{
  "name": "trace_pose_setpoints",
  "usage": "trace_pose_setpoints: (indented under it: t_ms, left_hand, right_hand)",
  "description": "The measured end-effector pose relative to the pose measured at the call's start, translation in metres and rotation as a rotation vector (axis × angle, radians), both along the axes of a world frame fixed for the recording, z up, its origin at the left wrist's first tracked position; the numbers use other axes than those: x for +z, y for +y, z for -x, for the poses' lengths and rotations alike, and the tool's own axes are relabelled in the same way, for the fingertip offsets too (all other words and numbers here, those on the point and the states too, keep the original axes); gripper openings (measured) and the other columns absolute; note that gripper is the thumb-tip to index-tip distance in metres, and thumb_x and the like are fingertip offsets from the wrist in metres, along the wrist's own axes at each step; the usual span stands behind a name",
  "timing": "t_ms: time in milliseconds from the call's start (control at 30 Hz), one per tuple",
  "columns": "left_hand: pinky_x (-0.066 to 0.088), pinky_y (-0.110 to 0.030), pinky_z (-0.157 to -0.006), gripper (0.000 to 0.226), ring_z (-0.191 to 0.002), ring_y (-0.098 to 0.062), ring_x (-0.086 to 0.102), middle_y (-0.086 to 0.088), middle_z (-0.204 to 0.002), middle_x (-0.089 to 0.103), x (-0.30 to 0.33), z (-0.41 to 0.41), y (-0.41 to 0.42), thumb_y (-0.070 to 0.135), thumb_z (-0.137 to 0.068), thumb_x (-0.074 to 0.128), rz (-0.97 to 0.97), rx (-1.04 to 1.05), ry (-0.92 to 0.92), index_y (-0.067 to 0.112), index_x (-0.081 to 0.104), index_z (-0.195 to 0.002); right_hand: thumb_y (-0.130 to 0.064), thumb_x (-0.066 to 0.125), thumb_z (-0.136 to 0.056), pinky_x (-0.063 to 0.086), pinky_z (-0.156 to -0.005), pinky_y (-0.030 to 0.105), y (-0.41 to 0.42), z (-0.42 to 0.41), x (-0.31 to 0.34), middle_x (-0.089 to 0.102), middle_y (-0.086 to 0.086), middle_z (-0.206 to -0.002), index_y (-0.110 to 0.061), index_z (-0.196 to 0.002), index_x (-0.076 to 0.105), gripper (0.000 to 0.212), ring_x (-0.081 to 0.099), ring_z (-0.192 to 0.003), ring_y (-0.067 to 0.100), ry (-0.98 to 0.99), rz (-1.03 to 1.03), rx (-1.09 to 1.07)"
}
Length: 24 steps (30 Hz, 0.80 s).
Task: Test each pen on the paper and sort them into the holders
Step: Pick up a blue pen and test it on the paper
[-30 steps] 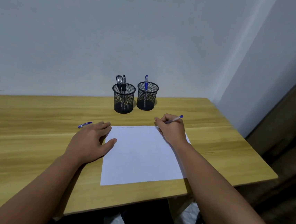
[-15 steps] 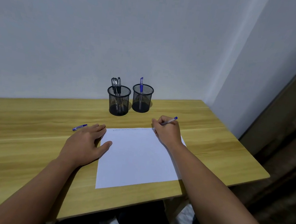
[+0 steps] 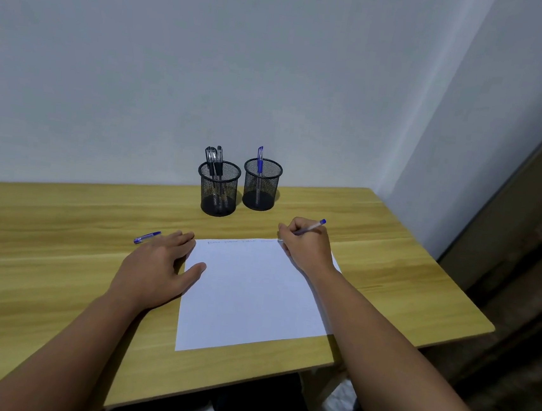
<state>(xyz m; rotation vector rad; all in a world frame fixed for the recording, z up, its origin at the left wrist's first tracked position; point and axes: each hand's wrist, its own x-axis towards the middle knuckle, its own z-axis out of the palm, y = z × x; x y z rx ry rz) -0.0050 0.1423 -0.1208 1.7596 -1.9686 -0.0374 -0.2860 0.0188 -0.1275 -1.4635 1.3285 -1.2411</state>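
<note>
A white sheet of paper (image 3: 250, 299) lies on the wooden table (image 3: 43, 249), with faint scribbles along its far edge. My right hand (image 3: 305, 245) grips a blue pen (image 3: 310, 226), its tip at the paper's far right corner. My left hand (image 3: 157, 267) rests flat on the table, fingers spread, thumb on the paper's left edge. Another blue pen (image 3: 146, 237) lies on the table just beyond my left fingers. Two black mesh holders stand at the back: the left holder (image 3: 218, 188) has several black pens, the right holder (image 3: 261, 184) one blue pen.
The table stands against a white wall (image 3: 210, 67) in a corner. Its right edge drops off to a dark floor (image 3: 516, 328). My legs show below the front edge.
The view shifted slightly as my head moved. My right hand with the pen stays at the paper's far edge; the scribble line reaches further right. My left hand has not moved.
</note>
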Motion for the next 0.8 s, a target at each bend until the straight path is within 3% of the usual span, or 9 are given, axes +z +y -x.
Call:
trace_pose_setpoints:
  t_ms: [100,200,533,800]
  left_hand:
    - [0.044,-0.036,-0.105,0.073,-0.143,-0.008,0.041,0.012,-0.147,0.054,0.0008,0.0010,0.0004,0.070,-0.080,0.041,0.001,0.000,0.002,0.023,0.067,-0.129]
    - [0.043,-0.036,-0.106,0.073,-0.144,-0.008,0.040,0.012,-0.148,0.054,0.0007,0.0009,0.0005,0.069,-0.080,0.042,-0.004,-0.001,0.003,0.024,0.067,-0.131]
    - [0.044,-0.035,-0.105,0.073,-0.143,-0.009,0.042,0.011,-0.147,0.054,-0.0003,0.0007,0.0004,0.070,-0.080,0.042,-0.001,-0.008,0.014,0.023,0.068,-0.129]
    - [0.043,-0.036,-0.107,0.076,-0.144,-0.007,0.039,0.012,-0.149,0.052,0.0003,0.0006,0.0009,0.071,-0.079,0.040,-0.014,0.002,0.015,0.025,0.065,-0.133]
  right_hand:
    - [-0.011,0.072,-0.096,0.034,-0.048,0.028,-0.0005,0.0014,0.0009,0.048,0.017,-0.053,0.007,-0.067,0.046,0.042,0.044,-0.046,0.023,-0.021,-0.003,-0.022]
    - [-0.009,0.071,-0.096,0.031,-0.045,0.023,-0.0008,0.0048,0.0002,0.045,0.007,-0.046,0.004,-0.064,0.044,0.044,0.042,-0.042,0.023,-0.039,0.004,-0.051]
    - [-0.011,0.073,-0.095,0.040,-0.048,0.026,-0.0049,0.0034,-0.0045,0.050,0.014,-0.053,0.003,-0.064,0.049,0.041,0.051,-0.044,0.020,0.003,-0.003,-0.042]
    - [-0.016,0.070,-0.093,0.040,-0.050,0.033,-0.0063,0.0037,-0.0057,0.049,0.005,-0.048,-0.004,-0.060,0.047,0.042,0.051,-0.047,0.025,0.061,0.020,-0.084]
